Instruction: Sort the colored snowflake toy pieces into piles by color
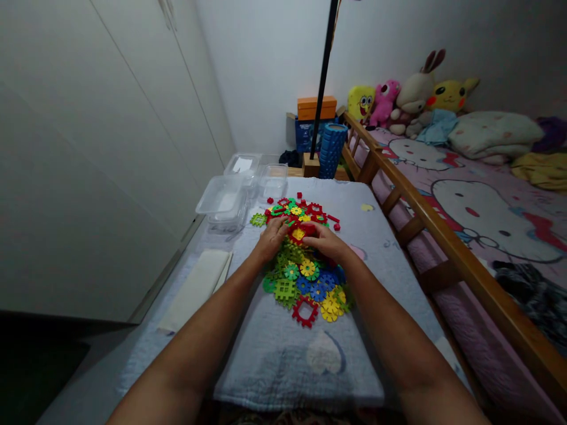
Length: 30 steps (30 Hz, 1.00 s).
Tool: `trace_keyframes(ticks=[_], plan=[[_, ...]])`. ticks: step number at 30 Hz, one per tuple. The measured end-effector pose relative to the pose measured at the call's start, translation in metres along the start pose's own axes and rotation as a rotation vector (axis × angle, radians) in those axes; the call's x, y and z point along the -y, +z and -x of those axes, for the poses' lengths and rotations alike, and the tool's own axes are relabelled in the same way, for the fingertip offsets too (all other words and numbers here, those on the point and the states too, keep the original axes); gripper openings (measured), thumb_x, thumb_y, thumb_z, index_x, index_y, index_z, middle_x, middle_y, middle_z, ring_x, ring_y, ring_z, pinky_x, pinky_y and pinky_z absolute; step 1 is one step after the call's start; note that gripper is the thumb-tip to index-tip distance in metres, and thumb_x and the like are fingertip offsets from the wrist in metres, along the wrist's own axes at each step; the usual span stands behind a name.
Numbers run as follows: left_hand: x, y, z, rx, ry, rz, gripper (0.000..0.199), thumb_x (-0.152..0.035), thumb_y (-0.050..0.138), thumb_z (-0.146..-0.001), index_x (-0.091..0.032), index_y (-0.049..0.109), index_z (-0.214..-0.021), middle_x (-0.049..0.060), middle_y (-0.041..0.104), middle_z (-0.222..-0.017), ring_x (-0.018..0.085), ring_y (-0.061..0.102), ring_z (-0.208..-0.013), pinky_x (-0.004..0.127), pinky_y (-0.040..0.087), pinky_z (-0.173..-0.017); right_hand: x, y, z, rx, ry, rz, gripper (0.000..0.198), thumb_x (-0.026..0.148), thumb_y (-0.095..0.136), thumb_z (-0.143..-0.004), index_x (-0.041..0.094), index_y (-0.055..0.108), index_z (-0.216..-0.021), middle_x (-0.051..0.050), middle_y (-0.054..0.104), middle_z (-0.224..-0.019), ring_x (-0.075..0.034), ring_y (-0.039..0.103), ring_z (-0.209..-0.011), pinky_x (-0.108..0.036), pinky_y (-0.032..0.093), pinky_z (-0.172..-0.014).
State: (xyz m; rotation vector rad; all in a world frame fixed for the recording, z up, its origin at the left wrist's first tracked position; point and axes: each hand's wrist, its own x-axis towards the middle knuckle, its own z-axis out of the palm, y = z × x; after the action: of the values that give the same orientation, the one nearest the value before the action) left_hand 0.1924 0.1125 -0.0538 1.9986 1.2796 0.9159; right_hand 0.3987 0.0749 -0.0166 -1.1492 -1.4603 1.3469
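A heap of plastic interlocking building pieces in red, yellow, green and blue lies on the cloth-covered table. My left hand [271, 238] rests at the heap's left side, fingers stretched loosely over the pieces, with no clear grip. Opposite it, my right hand [326, 242] curls its thumb and fingers about a red building piece [309, 229]. Between both hands sits a red square piece with a yellow centre [298, 234]. Nearer to me are a red square frame piece [305, 311], yellow flower-shaped pieces [330, 307], blue ones [318, 291] and a green square piece [284, 290].
Clear plastic containers [221, 198] stand at the table's back left. A folded cream cloth [195, 289] lies on the left. The bed's wooden rail [425, 239] runs along the right side. Behind the table rise a black pole [324, 77] and a blue foam roller [333, 150].
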Motion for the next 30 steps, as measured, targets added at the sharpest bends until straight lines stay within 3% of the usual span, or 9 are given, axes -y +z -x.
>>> trace_keyframes(ticks=[2,6,9,13,17,21,25,30], plan=[[0.002,-0.01,-0.01,-0.04,0.028,-0.095,0.054,-0.047,0.022,-0.104,-0.02,0.064,-0.122,0.011,0.063,-0.127,0.023,0.052,-0.128,0.042,0.04,-0.113,0.001,-0.003,0.01,0.056,-0.053,0.163,0.036,0.028,0.074,-0.07,0.024,0.072,-0.106,-0.002,0.073,-0.103,-0.023,0.066,-0.098,-0.042,0.05,-0.098],[0.006,-0.023,-0.04,-0.071,-0.009,-0.242,0.048,-0.047,0.03,-0.103,-0.021,0.069,-0.112,0.01,0.064,-0.121,0.024,0.052,-0.124,0.042,0.038,-0.113,-0.002,-0.019,0.039,0.042,-0.195,0.486,0.049,0.033,0.07,-0.077,0.025,0.067,-0.125,-0.008,0.064,-0.134,-0.029,0.056,-0.126,-0.049,0.038,-0.113],[0.012,-0.026,-0.063,-0.109,-0.1,-0.376,0.047,-0.05,0.036,-0.101,-0.022,0.069,-0.118,0.011,0.059,-0.133,0.026,0.049,-0.13,0.044,0.035,-0.114,-0.016,-0.033,0.073,0.004,-0.178,0.752,0.077,0.045,0.074,-0.075,0.026,0.052,-0.147,-0.013,0.049,-0.151,-0.034,0.042,-0.142,-0.054,0.03,-0.119],[0.024,-0.024,-0.085,-0.044,-0.202,-0.5,0.057,-0.062,0.041,-0.097,-0.025,0.061,-0.135,0.014,0.051,-0.146,0.034,0.044,-0.136,0.049,0.035,-0.113,-0.047,-0.037,0.124,0.014,-0.028,0.989,0.124,0.065,0.082,-0.06,0.028,0.022,-0.163,-0.018,0.024,-0.166,-0.043,0.022,-0.152,-0.062,0.026,-0.118],[0.033,-0.019,-0.095,0.091,-0.234,-0.568,0.065,-0.067,0.044,-0.092,-0.028,0.056,-0.142,0.015,0.045,-0.152,0.039,0.04,-0.141,0.055,0.035,-0.112,-0.07,-0.024,0.153,0.0,-0.028,1.087,0.138,0.07,0.082,-0.053,0.028,0.012,-0.165,-0.019,0.01,-0.169,-0.046,0.011,-0.154,-0.067,0.02,-0.119],[0.035,-0.012,-0.096,0.173,-0.204,-0.557,0.065,-0.07,0.048,-0.088,-0.029,0.06,-0.138,0.014,0.043,-0.156,0.04,0.042,-0.14,0.055,0.036,-0.112,-0.074,-0.011,0.145,-0.057,-0.086,1.106,0.131,0.071,0.081,-0.057,0.025,0.018,-0.164,-0.02,0.016,-0.168,-0.047,0.015,-0.153,-0.067,0.017,-0.119],[0.03,-0.007,-0.087,0.272,-0.088,-0.516,0.058,-0.063,0.052,-0.089,-0.024,0.064,-0.131,0.011,0.06,-0.141,0.031,0.052,-0.131,0.043,0.039,-0.11,-0.067,-0.005,0.12,-0.101,-0.155,1.086,0.12,0.064,0.08,-0.063,0.022,0.026,-0.161,-0.021,0.028,-0.163,-0.044,0.024,-0.15,-0.064,0.021,-0.12],[0.016,-0.009,-0.06,0.383,0.053,-0.36,0.055,-0.057,0.044,-0.093,-0.017,0.067,-0.123,0.013,0.068,-0.127,0.029,0.061,-0.119,0.041,0.044,-0.106,-0.06,0.002,0.09,-0.139,-0.208,1.049,0.106,0.053,0.077,-0.069,0.019,0.032,-0.159,-0.021,0.036,-0.158,-0.039,0.038,-0.142,-0.057,0.032,-0.116]])
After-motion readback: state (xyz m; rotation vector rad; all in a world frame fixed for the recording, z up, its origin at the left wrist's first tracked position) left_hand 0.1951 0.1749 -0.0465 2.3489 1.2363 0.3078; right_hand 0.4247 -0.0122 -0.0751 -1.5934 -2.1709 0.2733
